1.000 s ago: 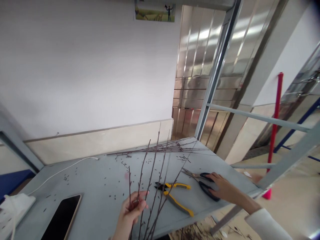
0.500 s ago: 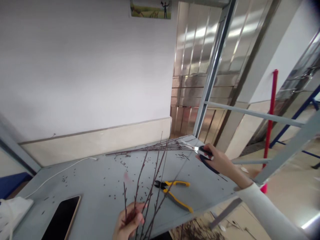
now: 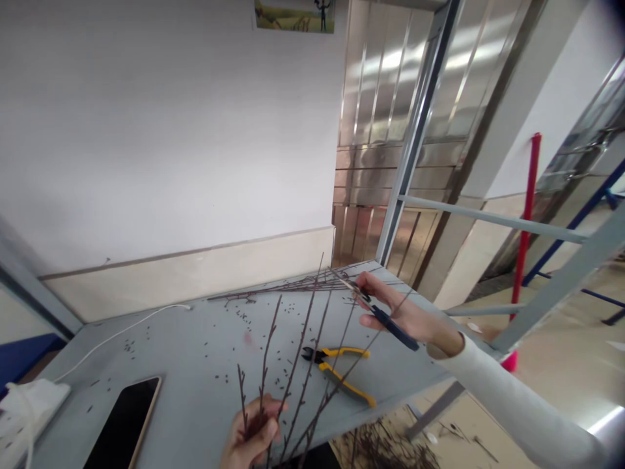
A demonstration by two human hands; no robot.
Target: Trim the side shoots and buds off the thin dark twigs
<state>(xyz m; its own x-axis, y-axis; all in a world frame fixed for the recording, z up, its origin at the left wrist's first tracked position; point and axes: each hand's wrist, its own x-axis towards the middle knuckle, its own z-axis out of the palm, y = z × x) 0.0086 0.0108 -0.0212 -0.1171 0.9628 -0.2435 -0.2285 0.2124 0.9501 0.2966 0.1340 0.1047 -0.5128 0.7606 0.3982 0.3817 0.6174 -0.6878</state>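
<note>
The bare twigs (image 3: 295, 352) are thin, dark reddish-brown stems with small nodes along their length and no leaves. They rise in a loose fan from the left hand (image 3: 254, 430), tilted away from the person, above the near edge of the grey tabletop (image 3: 170, 345). The left hand is closed in a firm, narrow grip around their lower ends, with the fingers wrapped around the bunch.

The right hand (image 3: 400, 312) is raised over the far part of the tabletop, well apart from the left hand. It holds a pair of scissors (image 3: 395, 329) with dark blue handles, the steel blades pointing away toward the far table corner. The blades lie close together; the exact opening cannot be told. A white sleeve (image 3: 512, 397) covers the right forearm.

A second bundle of cut twigs (image 3: 293, 286) lies flat along the far edge of the tabletop, just beneath the scissor tips. Yellow-handled diagonal cutters (image 3: 344, 384) rest on the table between the two hands, under the fanned stems. Small dark buds (image 3: 288, 312) are scattered over the surface. Nearer the left edge lie a smartphone (image 3: 124, 417), a white cable (image 3: 131, 329) and a white power strip (image 3: 29, 404). Twig debris (image 3: 390, 449) covers the floor below the table.
</note>
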